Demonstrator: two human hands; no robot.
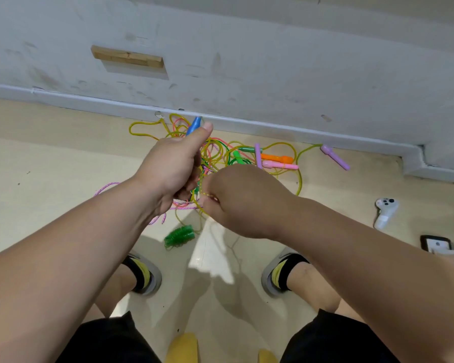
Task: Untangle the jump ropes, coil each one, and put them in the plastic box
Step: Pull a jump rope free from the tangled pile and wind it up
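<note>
Both hands untangling: left hand (173, 163) grips blue handle (193, 125), right hand (244, 203) pinches yellow cord (206, 195); next, probably tease it loose.

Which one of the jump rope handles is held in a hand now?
The blue handle: the left hand grips it, tip above the thumb. The others, such as the orange handle and the pink handle, lie on the floor.
</note>
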